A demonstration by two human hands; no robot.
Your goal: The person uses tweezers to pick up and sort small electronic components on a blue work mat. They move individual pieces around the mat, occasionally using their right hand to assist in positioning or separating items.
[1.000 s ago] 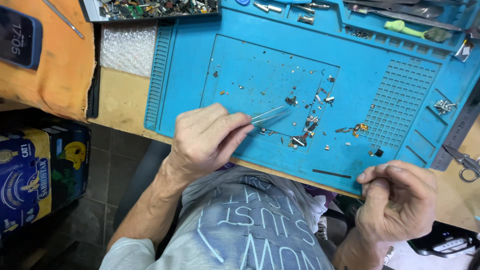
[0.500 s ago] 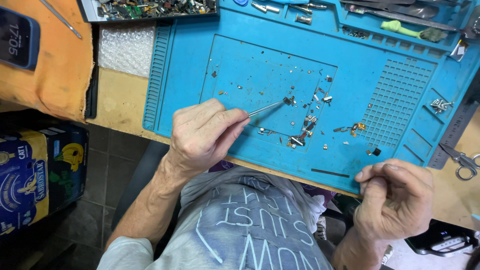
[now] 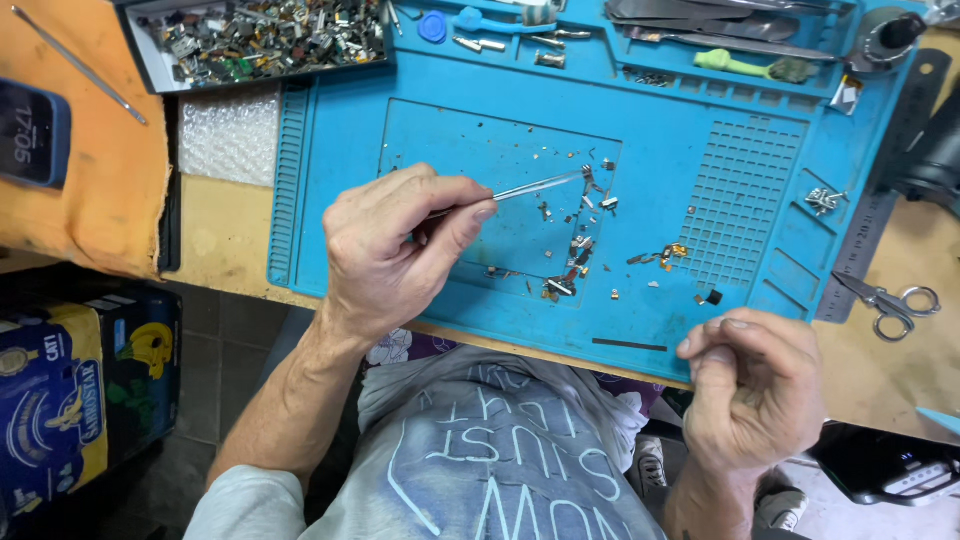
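At nine o'clock of the blue work mat (image 3: pixel 700 120), an open tray (image 3: pixel 262 38) holds a heap of small metal and green scrap parts, so much sorting looks done. The left hand (image 3: pixel 395 245) pinches fine tweezers (image 3: pixel 535 186), tips closed on a tiny part (image 3: pixel 587 176) at the mat's centre. Loose bits (image 3: pixel 570 265) lie scattered just below, left to pick. At four o'clock the right hand (image 3: pixel 755 385) hangs off the mat's edge, fingers curled together; whether it holds anything I cannot tell.

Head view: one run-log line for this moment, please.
left hand: grips tweezers | tips: among small parts on blue mat | right hand: curled, off mat edge
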